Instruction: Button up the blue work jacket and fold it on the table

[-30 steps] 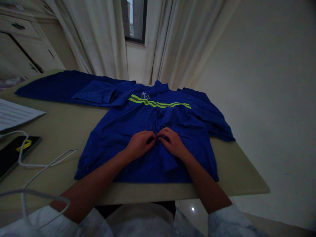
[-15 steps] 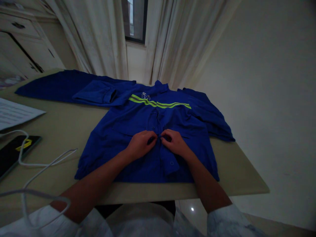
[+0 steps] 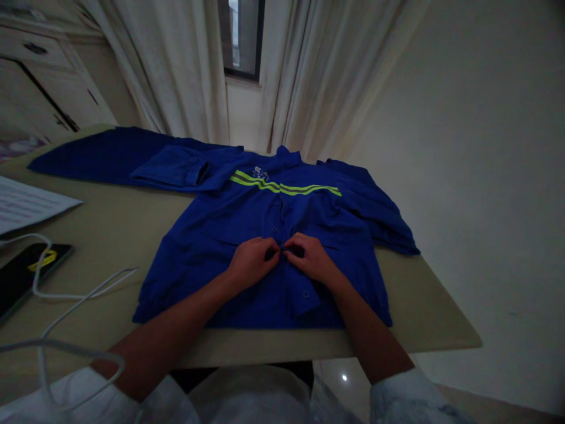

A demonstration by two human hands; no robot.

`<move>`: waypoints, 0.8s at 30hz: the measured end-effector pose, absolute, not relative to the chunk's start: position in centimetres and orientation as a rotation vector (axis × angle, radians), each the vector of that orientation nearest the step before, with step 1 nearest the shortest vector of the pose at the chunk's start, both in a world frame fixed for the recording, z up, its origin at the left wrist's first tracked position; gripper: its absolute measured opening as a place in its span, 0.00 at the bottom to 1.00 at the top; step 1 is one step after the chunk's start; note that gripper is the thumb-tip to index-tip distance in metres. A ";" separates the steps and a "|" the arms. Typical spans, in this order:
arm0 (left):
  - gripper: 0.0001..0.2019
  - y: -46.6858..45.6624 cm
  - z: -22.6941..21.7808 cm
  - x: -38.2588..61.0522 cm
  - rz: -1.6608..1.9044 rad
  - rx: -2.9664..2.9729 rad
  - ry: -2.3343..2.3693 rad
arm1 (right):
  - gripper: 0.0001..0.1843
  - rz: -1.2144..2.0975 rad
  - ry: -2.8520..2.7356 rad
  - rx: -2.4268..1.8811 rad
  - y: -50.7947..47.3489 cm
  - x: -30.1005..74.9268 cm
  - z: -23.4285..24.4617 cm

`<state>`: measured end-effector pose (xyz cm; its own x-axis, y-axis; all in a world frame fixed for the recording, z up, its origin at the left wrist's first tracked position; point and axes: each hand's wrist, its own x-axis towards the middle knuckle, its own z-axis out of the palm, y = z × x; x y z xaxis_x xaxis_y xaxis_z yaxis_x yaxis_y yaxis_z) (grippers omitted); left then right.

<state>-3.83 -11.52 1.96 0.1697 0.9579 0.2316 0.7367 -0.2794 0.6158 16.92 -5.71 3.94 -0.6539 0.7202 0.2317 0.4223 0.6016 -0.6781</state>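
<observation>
The blue work shirt [image 3: 207, 259] is laid flat and face up in the middle of the desk [image 3: 424, 318], with the collar [image 3: 286, 156] toward the far edge and the hem just beside the near edge. One sleeve [image 3: 101, 150] is stretched along the far edge toward the left corner, and its cuff [image 3: 170, 166] is folded. The other sleeve [image 3: 379, 212] is gathered in a bundle near the right edge.

The shirt's front placket [image 3: 282, 229] is pinched from both sides. The grip of the left hand [image 3: 252, 263] and of the right hand [image 3: 311, 257] is closed on it, and the fingertips of the two hands are almost touching. A button [image 3: 306, 293] is seen below the right hand.

Two yellow-green reflective stripes [image 3: 286, 187] are crossing the chest. A small embroidered mark [image 3: 261, 174] is placed above them, but it is too small to be read.

At the left edge of the desk, a printed sheet [image 3: 26, 203] is lying, and its text cannot be read. A black phone [image 3: 26, 277] with a yellow mark is lying below it, well apart from the shirt. A white cable [image 3: 79, 300] is running across this corner.
</observation>
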 end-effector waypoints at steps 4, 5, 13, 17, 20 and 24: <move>0.03 -11.6 2.2 -3.8 0.839 2.086 1.612 | 0.06 0.704 -2.381 -0.945 -6.2 16.6 3.9; 0.03 -11.6 2.2 -3.8 0.837 2.086 1.609 | 0.06 0.693 -2.380 -0.940 -6.4 16.5 3.9; 0.04 -11.8 2.1 -3.8 0.931 2.058 1.614 | 0.10 1.062 -2.158 -0.956 -5.6 16.8 4.1; 0.03 -11.7 2.3 -3.9 1.010 2.019 1.574 | 0.10 1.369 -1.994 -0.993 -5.2 16.8 3.3; 0.03 -11.4 2.3 -4.0 1.019 1.984 1.524 | 0.10 1.415 -1.959 -0.990 -5.3 16.6 2.9; 0.03 -11.2 2.3 -4.1 0.993 1.919 1.495 | 0.06 1.237 -2.027 -1.014 -5.7 16.2 3.0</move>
<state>-4.14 -11.16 2.35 0.1269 0.9633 0.2365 0.5915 -0.2649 0.7616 16.22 -5.69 2.95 -0.5629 0.8236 0.0693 0.3152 0.2915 -0.9032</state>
